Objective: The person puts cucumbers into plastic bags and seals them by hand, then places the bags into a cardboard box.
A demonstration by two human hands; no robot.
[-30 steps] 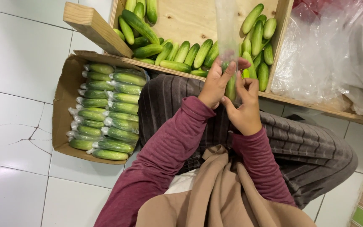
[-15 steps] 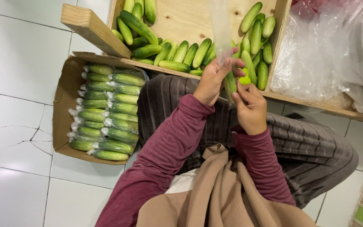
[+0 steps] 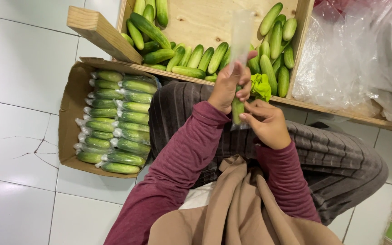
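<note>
Left hand (image 3: 227, 88) fingers grasp the clear bag (image 3: 241, 36) over a cucumber (image 3: 237, 110). Right hand (image 3: 268, 124) fingers pinch the cucumber's near end. Wooden crate (image 3: 205, 20) beyond.

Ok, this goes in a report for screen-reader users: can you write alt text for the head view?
Seen from above, a seated person's left hand and right hand slip a cucumber into a clear plastic sleeve. Loose cucumbers fill a wooden crate ahead; a cardboard box of wrapped cucumbers sits left.

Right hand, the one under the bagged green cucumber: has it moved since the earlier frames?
Yes. The right hand has dropped away from the wooden crate's front edge toward the lap, now under the cucumber.
</note>
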